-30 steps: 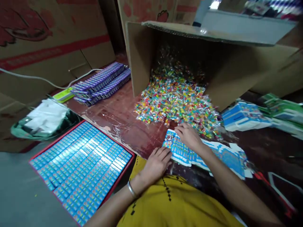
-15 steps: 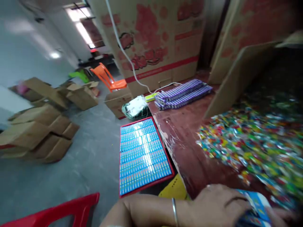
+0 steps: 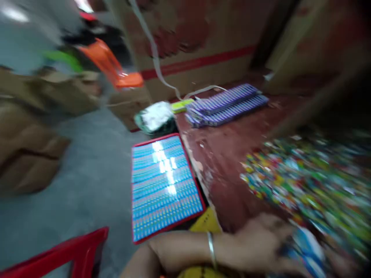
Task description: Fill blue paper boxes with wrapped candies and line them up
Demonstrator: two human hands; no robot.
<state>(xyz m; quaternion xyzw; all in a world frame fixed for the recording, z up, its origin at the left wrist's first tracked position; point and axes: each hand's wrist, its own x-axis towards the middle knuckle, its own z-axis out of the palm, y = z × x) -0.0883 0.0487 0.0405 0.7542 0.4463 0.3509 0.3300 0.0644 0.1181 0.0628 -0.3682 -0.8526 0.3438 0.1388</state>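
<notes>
My left hand (image 3: 257,244) lies low over the counter (image 3: 227,154), and the blue-and-white card stack (image 3: 310,247) is right at the ends of its fingers, on their right. The stack's long side seems to slant away from me, from lower right to upper left, so it crosses the line of my left forearm rather than following it. My right hand (image 3: 340,258), a blur near the edge of view, is just beside the stack on its far side; both hands are about equally close. My left fingers touch the stack, but with this smear I can't tell whether they grip it or merely rest there, and I can't tell how the right ones stand. The heap of small bright pieces (image 3: 301,181) spreads just beyond the stack; the red-rimmed tray (image 3: 191,170) sits well apart, to my left.
</notes>
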